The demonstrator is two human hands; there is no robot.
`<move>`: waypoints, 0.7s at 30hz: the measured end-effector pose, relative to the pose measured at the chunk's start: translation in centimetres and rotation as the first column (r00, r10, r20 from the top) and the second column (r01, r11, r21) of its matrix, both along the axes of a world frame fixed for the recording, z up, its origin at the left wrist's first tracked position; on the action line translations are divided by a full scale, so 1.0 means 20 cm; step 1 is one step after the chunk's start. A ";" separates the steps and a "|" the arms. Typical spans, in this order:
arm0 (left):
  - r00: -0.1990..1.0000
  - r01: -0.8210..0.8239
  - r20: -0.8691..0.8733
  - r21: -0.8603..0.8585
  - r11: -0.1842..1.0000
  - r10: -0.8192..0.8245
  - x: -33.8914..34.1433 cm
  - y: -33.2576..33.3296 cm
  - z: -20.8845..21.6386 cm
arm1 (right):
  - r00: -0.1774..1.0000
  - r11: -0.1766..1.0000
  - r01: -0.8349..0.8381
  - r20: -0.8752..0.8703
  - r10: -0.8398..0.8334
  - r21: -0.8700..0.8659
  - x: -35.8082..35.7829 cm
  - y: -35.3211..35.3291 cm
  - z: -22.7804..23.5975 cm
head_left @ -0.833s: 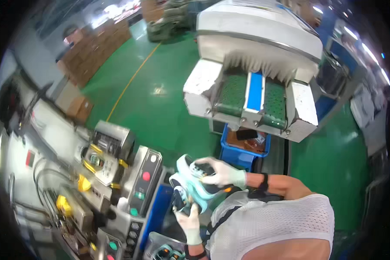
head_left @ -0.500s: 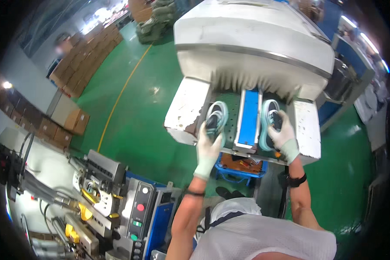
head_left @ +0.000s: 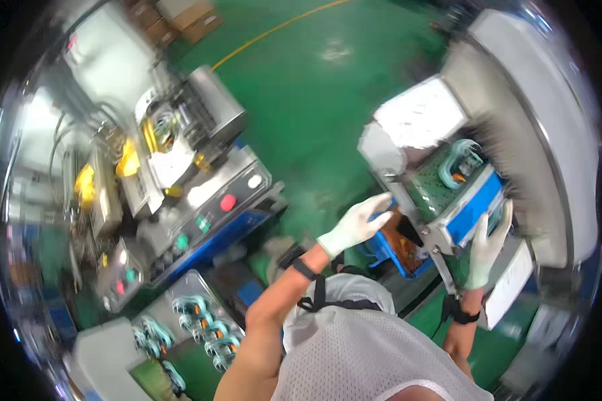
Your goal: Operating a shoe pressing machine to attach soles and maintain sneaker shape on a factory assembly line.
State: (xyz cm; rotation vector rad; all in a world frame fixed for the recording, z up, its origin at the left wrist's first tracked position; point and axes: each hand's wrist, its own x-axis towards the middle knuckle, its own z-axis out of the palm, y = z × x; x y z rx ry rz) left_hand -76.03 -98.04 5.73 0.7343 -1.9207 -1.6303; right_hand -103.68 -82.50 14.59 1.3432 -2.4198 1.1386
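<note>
1. Change: a moment ago both hands were on shoes at the belts. Now the left hand (head_left: 352, 227) has come away, and the view has swung so the conveyor machine (head_left: 555, 140) sits at the right of the frame.
2. Left-belt shoe (head_left: 460, 164): right of centre, on the green belt (head_left: 427, 186), near the bristle curtain (head_left: 505, 157) – no hand on it. Reads as set down, its half of the loading likely done.
3. Left hand: mid-frame, gloved, thumb and fingers apart, nothing held; just beside the blue crate (head_left: 378, 248).
4. Right hand (head_left: 488, 250): right of frame, gloved, thumb and fingers spread in a V beyond the blue divider (head_left: 475, 208). Teal right-belt shoe (head_left: 496, 218) shows between them, mostly hidden – touching or just clear, cannot tell.
5. Lower left: more teal shoes (head_left: 207, 329) on a tray, well apart from both hands.
</note>
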 end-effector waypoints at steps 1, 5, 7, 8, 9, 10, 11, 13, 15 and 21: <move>0.995 -0.064 0.084 0.116 0.991 0.054 0.23 0.04 -0.01 | 0.976 0.992 -0.121 0.179 0.127 -0.039 0.14 -0.08 -0.02; 0.792 -0.566 0.338 0.089 0.820 0.509 1.10 0.44 -0.11 | 0.540 0.753 -0.658 0.704 0.462 0.010 0.67 -0.34 -0.29; 0.494 -0.810 0.450 -0.073 0.582 0.744 1.54 0.82 -0.15 | 0.359 0.540 -0.841 0.784 0.506 0.036 0.97 -0.37 -0.45; 0.296 -0.913 0.515 -0.095 0.396 0.805 1.74 1.03 -0.18 | 0.335 0.420 -0.903 0.765 0.550 0.093 1.10 -0.38 -0.53; 0.117 -0.940 0.524 -0.215 0.264 0.844 1.92 1.25 -0.21 | 0.291 0.318 -0.942 0.745 0.601 0.112 1.23 -0.42 -0.58; -0.070 -0.941 0.537 -0.316 0.124 0.841 2.07 1.50 -0.24 | 0.257 0.244 -0.961 0.724 0.640 0.126 1.35 -0.44 -0.62; -0.236 -0.933 0.549 -0.359 -0.029 0.802 2.18 1.73 -0.27 | 0.240 0.175 -0.971 0.724 0.647 0.165 1.47 -0.46 -0.66; -0.485 -0.874 0.538 -0.326 -0.360 0.690 2.36 2.24 -0.39 | 0.203 0.070 -0.974 0.701 0.684 0.213 1.75 -0.44 -0.74; -0.659 -0.725 0.494 -0.217 -0.653 0.568 2.41 2.69 -0.53 | 0.154 -0.053 -0.959 0.665 0.731 0.280 2.00 -0.41 -0.81; -0.779 -0.328 0.580 -0.053 -0.943 0.238 2.33 3.53 -0.92 | 0.018 -0.387 -0.811 0.681 0.732 0.438 2.53 -0.24 -0.83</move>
